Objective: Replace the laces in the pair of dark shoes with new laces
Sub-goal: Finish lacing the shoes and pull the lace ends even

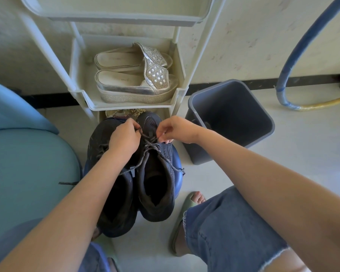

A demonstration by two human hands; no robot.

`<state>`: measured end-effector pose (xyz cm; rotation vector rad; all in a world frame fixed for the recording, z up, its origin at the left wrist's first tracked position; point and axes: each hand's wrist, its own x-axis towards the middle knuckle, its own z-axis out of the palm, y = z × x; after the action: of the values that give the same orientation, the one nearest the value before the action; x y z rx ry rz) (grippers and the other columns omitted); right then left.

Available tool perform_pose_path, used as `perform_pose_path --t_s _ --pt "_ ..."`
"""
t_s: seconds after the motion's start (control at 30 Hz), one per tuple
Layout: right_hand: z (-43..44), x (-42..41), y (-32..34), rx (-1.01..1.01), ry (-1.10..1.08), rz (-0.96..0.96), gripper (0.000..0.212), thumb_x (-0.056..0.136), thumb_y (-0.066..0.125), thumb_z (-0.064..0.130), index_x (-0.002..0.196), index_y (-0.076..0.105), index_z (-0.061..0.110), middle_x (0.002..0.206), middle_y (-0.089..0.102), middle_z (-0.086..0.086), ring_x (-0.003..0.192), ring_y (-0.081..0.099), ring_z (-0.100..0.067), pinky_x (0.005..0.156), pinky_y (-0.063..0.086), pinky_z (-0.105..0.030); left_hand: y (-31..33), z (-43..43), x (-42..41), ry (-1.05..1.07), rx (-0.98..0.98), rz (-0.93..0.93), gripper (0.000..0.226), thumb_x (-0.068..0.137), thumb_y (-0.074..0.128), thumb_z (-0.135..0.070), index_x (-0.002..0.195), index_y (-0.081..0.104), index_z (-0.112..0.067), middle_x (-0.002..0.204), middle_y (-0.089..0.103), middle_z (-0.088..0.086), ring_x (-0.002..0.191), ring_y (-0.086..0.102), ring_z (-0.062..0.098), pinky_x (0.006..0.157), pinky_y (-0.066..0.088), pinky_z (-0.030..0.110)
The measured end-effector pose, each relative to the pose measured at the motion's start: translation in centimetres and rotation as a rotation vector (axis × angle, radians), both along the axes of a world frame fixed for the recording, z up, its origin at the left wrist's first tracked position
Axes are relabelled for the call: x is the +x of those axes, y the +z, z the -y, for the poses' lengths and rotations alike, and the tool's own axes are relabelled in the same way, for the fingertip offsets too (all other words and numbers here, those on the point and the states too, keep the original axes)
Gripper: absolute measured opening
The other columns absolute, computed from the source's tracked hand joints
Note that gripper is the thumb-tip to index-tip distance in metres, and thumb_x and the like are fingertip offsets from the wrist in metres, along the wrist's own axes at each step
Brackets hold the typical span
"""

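Basically, the dark shoes (166,190) sit side by side on a blue stool (177,160), toes toward the shelf rack (182,89). Work is on the one nearer the grey bin (230,118). The left hand (124,138) and right hand (173,130) each have a narrow grip, pinching the speckled lace (151,147) by the toe-end eyelets. The fingertips are partly hidden, so which eyelet exactly can't be told. Only the toe-end rows look crossed. The rest hangs slack, w/ one tail over the stool's edge.

Risks, imo:
- Neither hand pins the shoe down, so a hard tug could drag it fwd or tip it off the stool toward the bin.
- Pulling one side more than the other would leave uneven tails, i.e. too little length to tie.
- Slack strands trail across the other shoe (114,209) and could snag or knot during a pull.
- Can't tell if this lace is old or new. A loose dark strand (67,183) lies on the teal cushion (28,163), so a mix-up is possible.
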<state>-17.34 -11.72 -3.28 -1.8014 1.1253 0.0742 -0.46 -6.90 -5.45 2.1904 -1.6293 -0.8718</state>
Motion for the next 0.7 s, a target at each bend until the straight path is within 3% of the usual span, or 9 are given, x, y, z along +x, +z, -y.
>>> perform_pose_path --t_s 0.13,0.2,0.23,0.37,0.43,0.5,0.57,0.7 --pt "0.2 0.2 0.8 0.073 0.079 -0.170 0.025 0.097 0.051 0.014 0.110 0.058 -0.006 0.098 0.065 -0.017 0.088 0.060 -0.021 0.076 0.048 -0.025 0.1 0.1 0.1 -0.052 0.059 -0.015 0.020 0.092 0.057 -0.024 0.112 0.057 -0.019 0.089 0.052 -0.008 0.081 0.049 0.013 0.070 0.036 0.027" --pt "0.3 0.5 1.1 0.113 0.097 -0.222 0.036 0.096 0.049 0.015 0.116 0.054 -0.014 0.101 0.062 -0.024 0.090 0.061 -0.028 0.067 0.049 -0.024 0.2 0.1 0.4 -0.058 0.102 -0.025 0.019 0.092 0.057 -0.024 0.111 0.059 -0.021 0.092 0.055 -0.008 0.086 0.053 0.016 0.071 0.037 0.028" --pt "0.4 0.6 1.3 0.112 0.098 -0.233 0.038 0.094 0.049 0.017 0.116 0.055 -0.014 0.096 0.062 -0.019 0.087 0.061 -0.025 0.066 0.049 -0.022 0.2 0.1 0.4 -0.053 0.127 -0.050 0.019 0.092 0.057 -0.024 0.110 0.060 -0.021 0.096 0.059 -0.007 0.091 0.056 0.018 0.073 0.039 0.029" --pt "0.5 0.1 1.2 0.000 0.087 -0.242 0.020 0.087 0.060 0.022 0.093 0.064 0.004 0.084 0.067 -0.006 0.074 0.063 -0.014 0.080 0.052 -0.029 0.3 0.0 0.4 -0.096 0.217 -0.116 0.029 0.091 0.056 -0.022 0.120 0.057 -0.023 0.116 0.064 0.001 0.104 0.059 0.022 0.088 0.046 0.034" --pt "0.5 0.1 1.1 -0.045 0.050 -0.193 0.006 0.083 0.065 0.017 0.083 0.060 0.013 0.078 0.066 0.000 0.070 0.063 -0.011 0.076 0.054 -0.029 0.4 0.1 0.3 -0.114 0.258 -0.132 0.037 0.090 0.056 -0.025 0.126 0.055 -0.022 0.122 0.061 0.003 0.109 0.057 0.023 0.091 0.044 0.034" --pt "0.4 0.2 1.0 -0.104 0.063 -0.178 0.013 0.082 0.068 0.015 0.077 0.056 0.019 0.076 0.061 0.006 0.070 0.059 -0.010 0.069 0.049 -0.025 0.5 0.2 0.3 -0.098 0.296 -0.164 0.042 0.088 0.058 -0.032 0.129 0.054 -0.021 0.126 0.059 0.004 0.113 0.056 0.025 0.089 0.043 0.032" --pt "0.2 0.4 1.1 -0.170 0.108 -0.183 0.015 0.082 0.069 0.014 0.078 0.055 0.018 0.078 0.056 0.009 0.073 0.054 -0.011 0.071 0.043 -0.023 0.4 0.1 0.2 -0.123 0.315 -0.135 0.050 0.086 0.061 -0.038 0.132 0.050 -0.021 0.131 0.054 0.005 0.118 0.052 0.024 0.090 0.041 0.032" --pt "0.1 0.4 1.8 -0.216 0.140 -0.207 0.010 0.080 0.065 0.009 0.085 0.057 0.013 0.088 0.062 -0.001 0.078 0.057 -0.017 0.076 0.051 -0.031 0.6 -0.1 0.6 -0.135 0.360 -0.199 0.068 0.076 0.073 -0.044 0.134 0.047 -0.023 0.126 0.056 0.001 0.115 0.053 0.019 0.090 0.039 0.027"
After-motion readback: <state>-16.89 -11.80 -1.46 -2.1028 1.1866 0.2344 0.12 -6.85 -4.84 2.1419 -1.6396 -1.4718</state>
